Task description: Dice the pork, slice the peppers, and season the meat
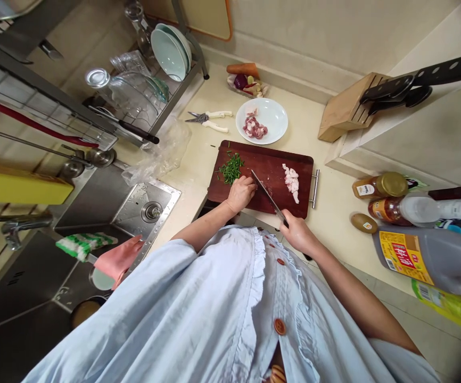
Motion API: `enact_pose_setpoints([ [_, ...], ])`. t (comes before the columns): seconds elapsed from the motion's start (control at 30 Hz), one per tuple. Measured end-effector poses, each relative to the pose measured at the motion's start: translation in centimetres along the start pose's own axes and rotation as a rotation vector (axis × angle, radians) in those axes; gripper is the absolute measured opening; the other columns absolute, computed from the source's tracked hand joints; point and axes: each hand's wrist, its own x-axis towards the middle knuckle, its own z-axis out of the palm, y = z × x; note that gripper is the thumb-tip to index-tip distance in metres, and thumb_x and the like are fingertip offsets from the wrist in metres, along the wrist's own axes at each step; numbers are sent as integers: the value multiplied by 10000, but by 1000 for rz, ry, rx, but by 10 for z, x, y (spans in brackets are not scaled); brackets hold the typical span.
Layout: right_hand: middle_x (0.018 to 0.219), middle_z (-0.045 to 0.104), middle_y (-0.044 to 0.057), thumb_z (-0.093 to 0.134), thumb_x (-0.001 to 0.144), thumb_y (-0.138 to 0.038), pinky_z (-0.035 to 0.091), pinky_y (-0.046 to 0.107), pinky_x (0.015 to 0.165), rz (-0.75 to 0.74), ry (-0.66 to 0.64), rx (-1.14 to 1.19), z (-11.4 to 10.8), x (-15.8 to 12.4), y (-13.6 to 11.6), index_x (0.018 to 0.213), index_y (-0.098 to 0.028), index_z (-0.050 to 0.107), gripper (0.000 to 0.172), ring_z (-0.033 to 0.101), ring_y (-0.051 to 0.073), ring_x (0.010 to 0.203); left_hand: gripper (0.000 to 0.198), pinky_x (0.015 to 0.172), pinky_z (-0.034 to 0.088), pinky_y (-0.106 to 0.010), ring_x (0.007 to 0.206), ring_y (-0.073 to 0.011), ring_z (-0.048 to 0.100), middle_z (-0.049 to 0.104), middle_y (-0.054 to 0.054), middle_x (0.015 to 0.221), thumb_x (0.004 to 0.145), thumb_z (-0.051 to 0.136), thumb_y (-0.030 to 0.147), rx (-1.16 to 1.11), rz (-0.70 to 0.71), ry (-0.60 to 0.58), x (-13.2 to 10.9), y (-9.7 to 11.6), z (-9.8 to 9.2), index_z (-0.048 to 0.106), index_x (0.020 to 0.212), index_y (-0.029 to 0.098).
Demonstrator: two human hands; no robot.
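My right hand (296, 232) is wrapped round the handle of a kitchen knife (269, 196), whose blade slants across the front of a dark red-brown cutting board (274, 159). Left of the blade, my left hand (241, 192) rests on the board with its fingers curled in; whatever lies under them is hidden. Reddish bits of meat (267, 186) show beside the blade. Chopped green pieces (232, 168) form a pile at the board's left, touching or close to my left hand. Pale, fatty meat pieces (291, 182) lie at its right.
Behind the board are a white plate (276, 119) with cut meat, and white-handled scissors (210, 119). A knife block (346, 109) stands at back right; bottles and a large jug (422, 255) line the right. The sink (166, 210) and dish rack (170, 109) are left.
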Motion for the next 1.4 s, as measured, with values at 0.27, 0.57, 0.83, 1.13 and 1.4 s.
enact_pose_setpoints([
  [0.27,634,553,-16,454,811,-213,330,237,554,23,19,135,-3,9,0,901,-225,554,135,519,155,571,185,726,420,-356,843,-224,562,641,-93,861,872,541,157,-63,74,-51,-9,11,-2,724,849,176],
  [0.57,860,675,80,548,846,-240,290,293,546,-73,121,-530,-52,-45,32,1224,-229,544,378,595,217,644,97,671,482,-252,697,-129,604,677,-33,808,868,602,203,-543,-204,320,6,-14,-44,683,842,157],
  [0.83,861,644,86,420,873,-56,301,290,513,-195,101,-935,-53,-39,4,1316,-196,485,468,637,210,711,121,820,491,-291,896,-170,631,702,-68,968,839,667,233,-529,390,-35,45,28,-59,737,928,189],
  [1.13,839,658,73,447,873,-79,318,281,502,-182,110,-910,-59,-50,8,1279,-205,539,435,637,201,665,171,748,485,-269,780,-172,642,702,-86,853,843,573,139,-359,286,-162,67,2,-30,743,841,135],
  [1.4,831,700,46,497,882,-275,458,258,649,-115,211,-78,-30,-66,65,1171,-186,645,336,633,169,690,385,781,483,-289,833,-182,624,656,-97,962,735,430,1,-305,254,-211,72,-18,-34,739,919,139],
])
